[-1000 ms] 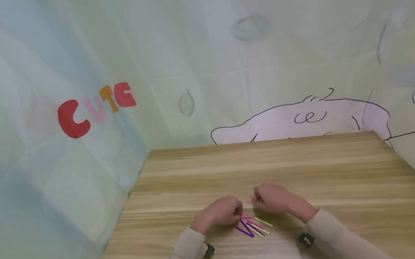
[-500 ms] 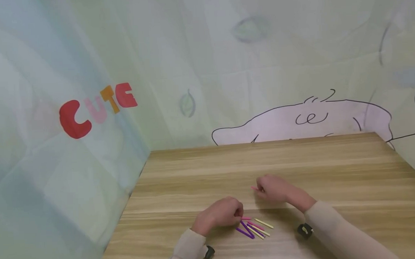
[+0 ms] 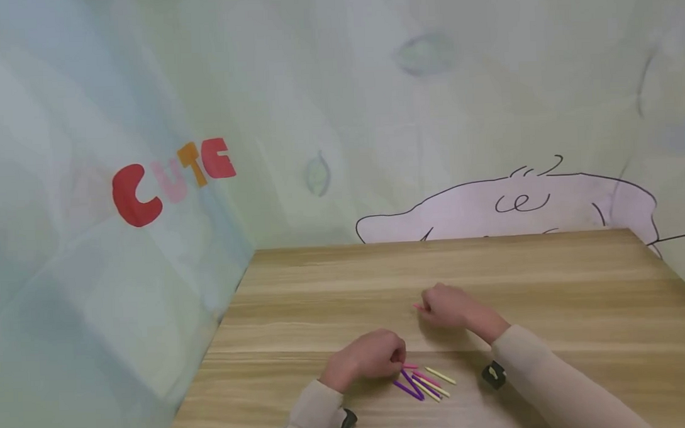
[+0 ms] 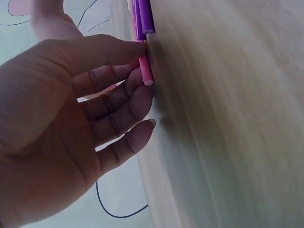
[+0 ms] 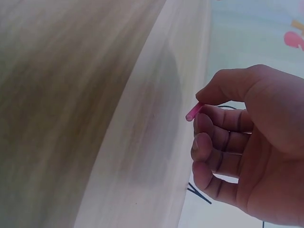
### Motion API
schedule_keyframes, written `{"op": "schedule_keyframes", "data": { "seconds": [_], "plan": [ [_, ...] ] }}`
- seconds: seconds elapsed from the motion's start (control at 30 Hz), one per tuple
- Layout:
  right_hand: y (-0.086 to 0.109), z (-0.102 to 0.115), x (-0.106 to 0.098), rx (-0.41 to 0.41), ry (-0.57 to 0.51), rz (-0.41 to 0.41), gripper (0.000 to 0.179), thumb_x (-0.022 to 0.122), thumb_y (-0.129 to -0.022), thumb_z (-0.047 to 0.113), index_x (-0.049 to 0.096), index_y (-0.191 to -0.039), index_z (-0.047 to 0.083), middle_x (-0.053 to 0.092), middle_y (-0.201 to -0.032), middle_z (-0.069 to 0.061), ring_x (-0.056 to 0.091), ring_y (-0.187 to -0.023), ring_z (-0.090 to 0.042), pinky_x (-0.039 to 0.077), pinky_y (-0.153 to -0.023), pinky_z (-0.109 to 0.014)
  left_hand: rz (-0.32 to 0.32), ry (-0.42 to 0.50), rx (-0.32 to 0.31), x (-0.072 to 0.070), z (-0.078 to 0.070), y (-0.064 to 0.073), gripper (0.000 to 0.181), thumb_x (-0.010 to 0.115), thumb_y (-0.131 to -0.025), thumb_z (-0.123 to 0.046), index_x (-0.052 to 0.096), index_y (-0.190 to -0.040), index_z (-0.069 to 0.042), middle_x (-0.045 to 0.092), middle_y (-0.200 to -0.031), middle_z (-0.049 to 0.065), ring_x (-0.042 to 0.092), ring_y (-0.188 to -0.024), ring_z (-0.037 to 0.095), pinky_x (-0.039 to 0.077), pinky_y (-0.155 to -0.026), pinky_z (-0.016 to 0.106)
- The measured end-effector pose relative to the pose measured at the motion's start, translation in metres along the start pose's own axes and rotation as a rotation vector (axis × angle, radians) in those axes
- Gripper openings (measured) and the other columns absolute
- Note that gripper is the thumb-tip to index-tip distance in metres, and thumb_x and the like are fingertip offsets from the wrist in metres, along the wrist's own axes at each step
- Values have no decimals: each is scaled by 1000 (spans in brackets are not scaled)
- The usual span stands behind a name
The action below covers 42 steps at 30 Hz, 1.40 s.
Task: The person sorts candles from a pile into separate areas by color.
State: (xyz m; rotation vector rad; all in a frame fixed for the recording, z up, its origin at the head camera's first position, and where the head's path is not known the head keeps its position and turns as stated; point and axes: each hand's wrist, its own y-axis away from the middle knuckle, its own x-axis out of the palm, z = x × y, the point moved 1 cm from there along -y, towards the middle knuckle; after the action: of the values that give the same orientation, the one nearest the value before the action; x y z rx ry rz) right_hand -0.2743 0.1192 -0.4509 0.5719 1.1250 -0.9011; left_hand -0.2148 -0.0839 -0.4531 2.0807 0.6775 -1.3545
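Note:
My right hand (image 3: 448,306) is held over the table beyond the pile, pinching a short pink stick (image 5: 194,112) between thumb and index finger. The stick's end pokes out past the fingertips, and the other fingers are curled. Nearer to me, my left hand (image 3: 372,353) pinches a second pink stick (image 4: 146,71) at the left side of the pile, low over the table. Beside its fingertips lie thin purple sticks (image 3: 408,390), a loose yellow stick (image 3: 440,375) and more yellow, pink and purple ones, crossing each other.
The wood-grain table (image 3: 322,284) reaches back to a printed cloth wall (image 3: 339,113), with another cloth wall along its left edge. A dark wrist device (image 3: 493,375) sits under the right sleeve; a similar one (image 3: 348,421) is under the left.
The right hand has moved away from the pile, toward the far side of the table, with the pink stick in its fingers. The left hand and pile stay in place; the head view shifts slightly.

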Motion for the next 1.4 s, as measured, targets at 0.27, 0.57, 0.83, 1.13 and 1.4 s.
{"op": "schedule_keyframes", "data": {
  "seconds": [0.27,0.57,0.83,1.13,1.4],
  "plan": [
    [-4,-9,0,60,47,-6,32,65,-96,22,52,-69,12,45,-59,1,40,-52,-13,37,-50,-30,-3,4,-5,0,-1,1,17,69,-85,-9,61,-74,-20,50,-67,-13,47,-62,2,41,-60,15],
    [-9,-18,4,105,77,-31,33,63,-98,25,53,-70,10,48,-61,-2,45,-54,-18,42,-50,-35,1,1,-15,1,-2,2,16,70,-84,-10,62,-75,-19,51,-67,-13,48,-62,2,41,-59,16],
    [-13,-18,3,109,113,-43,33,64,-97,25,56,-70,8,50,-64,-4,48,-56,-19,46,-51,-39,-4,0,-5,1,-2,2,15,70,-84,-9,62,-75,-19,51,-68,-13,47,-62,2,41,-60,15],
    [-16,-18,3,139,109,-25,33,62,-98,24,56,-70,7,52,-64,-6,50,-56,-21,48,-53,-40,-9,0,-7,0,-2,3,16,69,-85,-10,61,-75,-20,51,-68,-13,47,-63,2,41,-60,15],
    [-17,-22,6,126,126,-53,32,64,-97,25,56,-71,8,52,-64,-6,49,-56,-21,47,-50,-41,-17,13,-3,0,-3,4,18,70,-85,-10,60,-74,-20,50,-67,-13,47,-62,2,41,-60,15]
  ]
}}
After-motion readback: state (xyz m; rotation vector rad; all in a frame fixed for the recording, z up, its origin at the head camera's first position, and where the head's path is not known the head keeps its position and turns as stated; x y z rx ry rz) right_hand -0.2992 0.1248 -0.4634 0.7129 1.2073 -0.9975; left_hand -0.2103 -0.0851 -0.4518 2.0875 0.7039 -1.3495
